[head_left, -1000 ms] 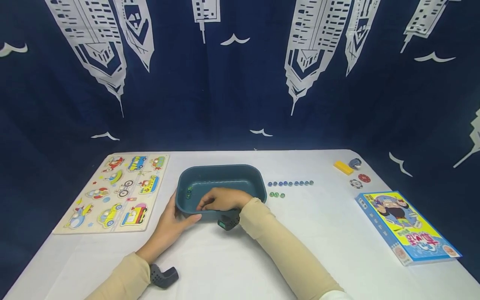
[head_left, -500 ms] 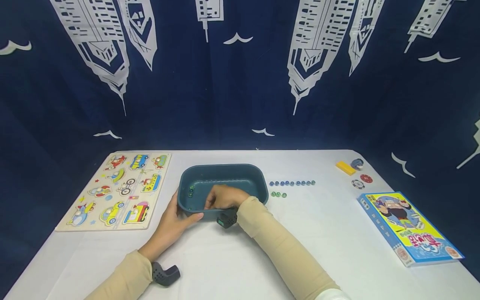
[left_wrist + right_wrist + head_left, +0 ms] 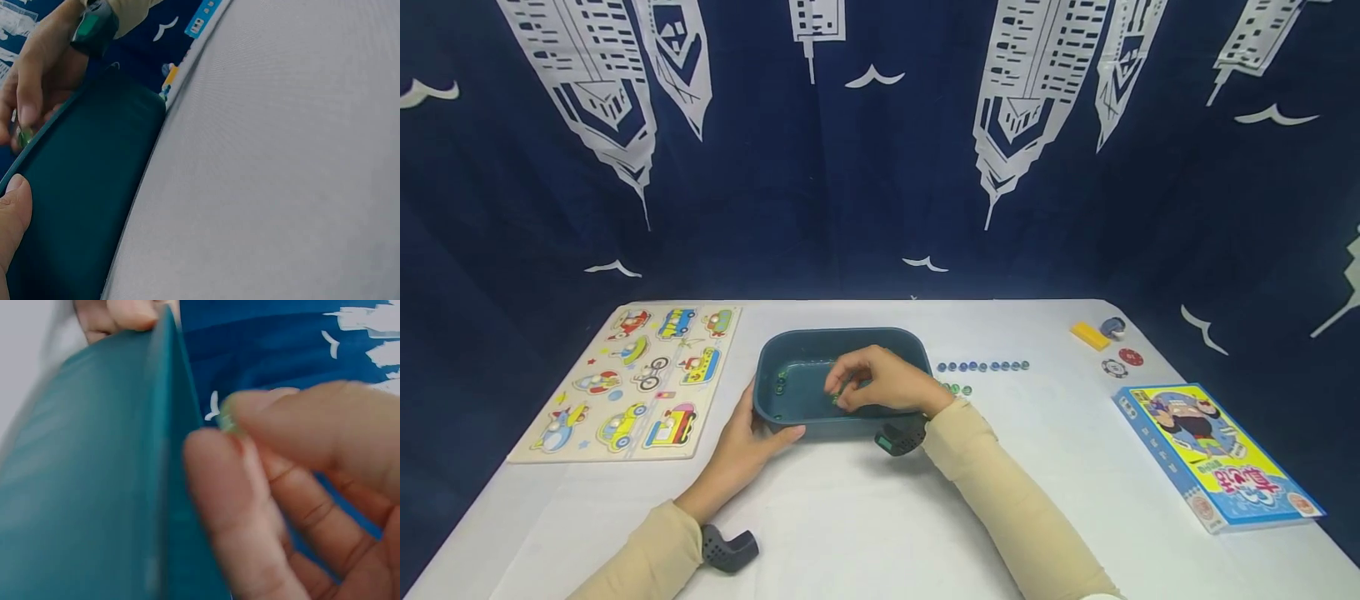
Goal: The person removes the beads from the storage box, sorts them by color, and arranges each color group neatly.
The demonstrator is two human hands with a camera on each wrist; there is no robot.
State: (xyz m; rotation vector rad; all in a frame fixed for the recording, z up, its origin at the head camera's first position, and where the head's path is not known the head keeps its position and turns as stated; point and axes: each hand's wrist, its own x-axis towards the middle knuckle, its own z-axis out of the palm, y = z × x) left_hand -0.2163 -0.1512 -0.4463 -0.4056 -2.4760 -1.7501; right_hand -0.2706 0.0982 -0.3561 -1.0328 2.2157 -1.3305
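Note:
My right hand (image 3: 887,383) is over the teal plastic bin (image 3: 842,428) and pinches a green marble (image 3: 227,421) between thumb and forefinger. The same marble shows below the fingertips in the left wrist view. At the bin's near left corner my left hand (image 3: 737,450) grips the wall, its thumb (image 3: 15,203) at the rim. A few green marbles (image 3: 780,385) lie inside the bin toward its left end. On the table to its right runs a row of blue marbles (image 3: 973,367). Nearer is a short row of green marbles (image 3: 956,389), partly hidden by my right wrist.
A wooden vehicle puzzle board (image 3: 625,383) lies at the left. To the right are a blue-and-yellow game box (image 3: 1217,454), a yellow block (image 3: 1089,336), a small blue-grey object (image 3: 1112,327), a red chip (image 3: 1130,357) and a black-and-white chip (image 3: 1114,368).
My right hand has risen from the bin's near side and moved right, with a green marble now visible at its fingertips. My left hand stays on the bin's corner.

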